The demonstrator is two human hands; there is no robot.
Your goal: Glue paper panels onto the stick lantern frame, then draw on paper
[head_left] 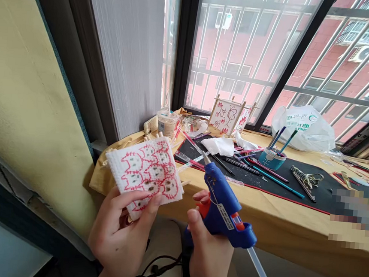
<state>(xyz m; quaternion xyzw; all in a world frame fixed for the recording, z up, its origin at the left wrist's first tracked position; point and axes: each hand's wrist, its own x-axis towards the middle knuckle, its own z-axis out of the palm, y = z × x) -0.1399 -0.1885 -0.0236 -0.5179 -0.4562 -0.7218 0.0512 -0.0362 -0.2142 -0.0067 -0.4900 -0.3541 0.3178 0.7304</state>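
Left hand grips white panel of red-outlined cats; right hand clenches blue glue gun.

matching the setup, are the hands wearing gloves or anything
Both are bare: the left hand and right hand wear no gloves, and no sleeves show. Nails look short and unpainted. Something small by the left fingers may be a ring; too small to tell.

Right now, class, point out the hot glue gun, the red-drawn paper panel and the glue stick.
Hot glue gun (219, 204), head view, blue body.
Paper panel (145, 174), head view, its face.
Glue stick (261, 270), head view, clear shaft.
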